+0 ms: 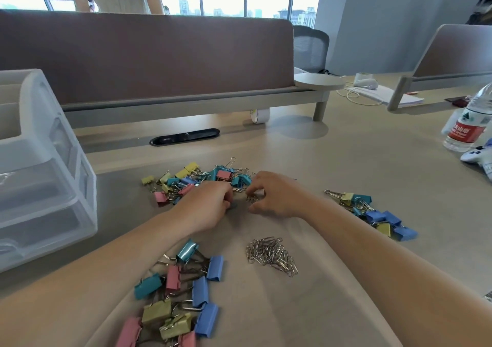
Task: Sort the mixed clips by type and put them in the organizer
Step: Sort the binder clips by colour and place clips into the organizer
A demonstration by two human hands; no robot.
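Against the near edge of the mixed pile (202, 179), the right hand (271, 195) pinches loose paper clips (251, 199). The left hand (210, 203) curls beside it, and I cannot tell whether it holds anything. Sorted heaps lie well apart: the paper-clip heap (271, 256) between the forearms, large binder clips (181, 293) nearest, small binder clips (372, 213) to the right. Bare counter (346, 160) separates them from the organizer (45, 160) at the left edge.

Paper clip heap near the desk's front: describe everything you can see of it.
The paper clip heap is a loose tangle of thin silver wire clips, seemingly metal, lying flat on the beige desk between the person's forearms. Only paper clips, no binder clips. It stands apart from the coloured binder clip groups around it. Neither the left hand nor the right hand touches it; both are at the mixed pile beyond.
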